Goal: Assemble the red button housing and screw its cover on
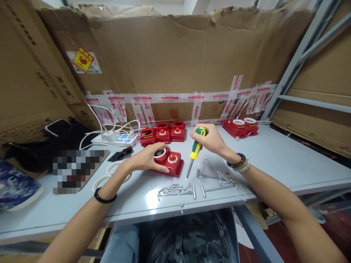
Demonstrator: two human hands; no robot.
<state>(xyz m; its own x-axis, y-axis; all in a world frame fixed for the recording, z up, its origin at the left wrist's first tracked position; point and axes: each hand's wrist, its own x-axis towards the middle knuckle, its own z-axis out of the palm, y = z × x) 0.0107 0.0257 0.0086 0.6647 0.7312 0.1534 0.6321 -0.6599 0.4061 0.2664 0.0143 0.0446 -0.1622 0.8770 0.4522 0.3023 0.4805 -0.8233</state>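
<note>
My left hand (153, 157) is wrapped over the left side of a red box-shaped housing (177, 168), which has a white ring (159, 153) and a round red knob (172, 157) on top. In my right hand (210, 138) is a screwdriver (195, 149) with a green and yellow handle, its shaft slanting down to the right of the housing. The tip hangs near the tabletop, close to several loose screws (175, 187). Metal T-shaped bars (219, 188) with white string lie below my right hand.
More red housings (163, 133) stand behind, with others (241, 128) at the back right. A power strip (120, 138) with white cables, white rings (101, 180), a pixelated flat object (79, 171) and a black bag (49, 146) occupy the left. Cardboard (175, 54) walls the back.
</note>
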